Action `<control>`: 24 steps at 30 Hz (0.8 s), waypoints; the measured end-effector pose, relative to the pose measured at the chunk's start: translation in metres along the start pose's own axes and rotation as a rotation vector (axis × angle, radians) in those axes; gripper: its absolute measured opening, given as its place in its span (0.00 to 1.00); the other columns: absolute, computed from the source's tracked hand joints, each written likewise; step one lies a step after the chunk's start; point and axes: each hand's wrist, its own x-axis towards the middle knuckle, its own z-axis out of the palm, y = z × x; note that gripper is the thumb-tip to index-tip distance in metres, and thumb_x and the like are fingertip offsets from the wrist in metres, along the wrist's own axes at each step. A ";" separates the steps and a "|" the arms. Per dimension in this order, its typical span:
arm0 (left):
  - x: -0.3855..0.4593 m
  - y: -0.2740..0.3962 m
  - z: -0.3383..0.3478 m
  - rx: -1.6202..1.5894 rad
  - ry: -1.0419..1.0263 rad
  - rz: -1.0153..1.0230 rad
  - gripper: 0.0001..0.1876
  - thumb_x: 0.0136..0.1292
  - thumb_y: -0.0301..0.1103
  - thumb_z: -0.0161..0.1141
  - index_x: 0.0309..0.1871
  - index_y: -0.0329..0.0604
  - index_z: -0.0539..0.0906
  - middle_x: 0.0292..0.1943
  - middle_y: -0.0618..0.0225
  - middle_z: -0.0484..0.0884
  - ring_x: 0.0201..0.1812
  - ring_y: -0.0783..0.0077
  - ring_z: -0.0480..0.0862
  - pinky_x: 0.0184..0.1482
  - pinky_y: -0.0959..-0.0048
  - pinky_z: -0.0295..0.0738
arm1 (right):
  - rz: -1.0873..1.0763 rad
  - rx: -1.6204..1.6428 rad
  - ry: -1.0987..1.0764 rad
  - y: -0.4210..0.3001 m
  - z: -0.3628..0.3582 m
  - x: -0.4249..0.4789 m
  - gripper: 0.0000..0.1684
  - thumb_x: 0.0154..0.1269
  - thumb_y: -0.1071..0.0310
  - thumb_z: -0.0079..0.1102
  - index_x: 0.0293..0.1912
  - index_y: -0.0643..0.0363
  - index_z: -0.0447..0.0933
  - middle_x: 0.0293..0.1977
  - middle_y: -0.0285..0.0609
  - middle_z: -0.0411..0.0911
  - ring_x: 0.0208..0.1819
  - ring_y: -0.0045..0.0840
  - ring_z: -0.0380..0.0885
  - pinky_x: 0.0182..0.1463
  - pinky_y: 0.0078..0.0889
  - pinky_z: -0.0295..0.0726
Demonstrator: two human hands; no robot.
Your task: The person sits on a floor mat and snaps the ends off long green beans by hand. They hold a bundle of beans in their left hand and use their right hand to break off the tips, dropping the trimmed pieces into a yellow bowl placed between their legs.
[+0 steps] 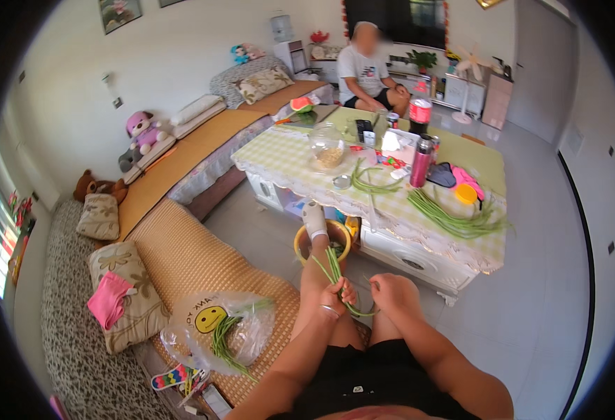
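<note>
In my left hand (339, 294), a bundle of long green beans (334, 268) is gripped above my lap, the upper ends sticking out past my fist. The lower ends bend right, towards my right hand (391, 291). That hand is curled above my right knee, with a thin green bean end showing at its fingertips; the grip itself is partly hidden. Beyond my hands, a yellow-rimmed bucket (300, 247) stands on the floor, and my left leg and sock cover part of it. More long beans (224, 338) lie on a clear plastic bag (255, 336) on the seat to my left.
A cloth-covered table (297, 139) ahead bears a bean pile (449, 212), a loose bean coil (367, 178), a glass jar (328, 149), a cola bottle (419, 113) and a pink flask (420, 163). Behind it sits another person (367, 79). A phone (216, 401) lies on the sofa.
</note>
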 end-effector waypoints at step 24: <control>0.010 -0.002 0.010 0.015 0.067 -0.058 0.13 0.68 0.42 0.53 0.33 0.42 0.74 0.15 0.75 0.59 0.17 0.78 0.57 0.25 0.75 0.55 | 0.472 0.014 -0.257 0.083 0.028 0.012 0.24 0.60 0.50 0.58 0.47 0.58 0.78 0.42 0.48 0.81 0.46 0.41 0.79 0.49 0.39 0.77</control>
